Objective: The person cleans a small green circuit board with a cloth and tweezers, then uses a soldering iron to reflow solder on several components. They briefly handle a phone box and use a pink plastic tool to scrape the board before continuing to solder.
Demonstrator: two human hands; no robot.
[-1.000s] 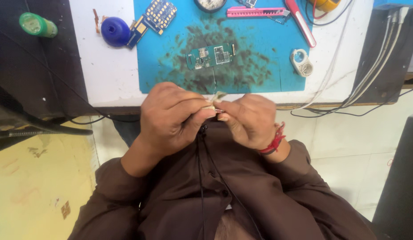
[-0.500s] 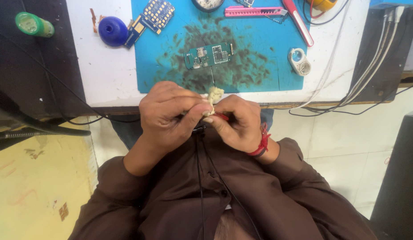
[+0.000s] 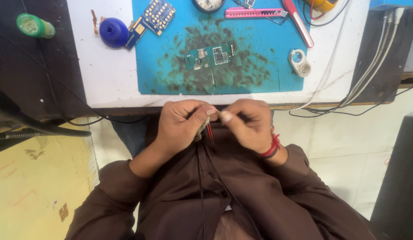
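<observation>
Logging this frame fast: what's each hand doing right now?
Left hand: closed, pinching a small pale object.
Right hand: closed in a pinch; contents too small to tell.

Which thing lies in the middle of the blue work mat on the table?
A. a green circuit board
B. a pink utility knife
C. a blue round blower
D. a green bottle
A: the green circuit board lies alone at the centre of the blue work mat, amid dark smudges.
</observation>
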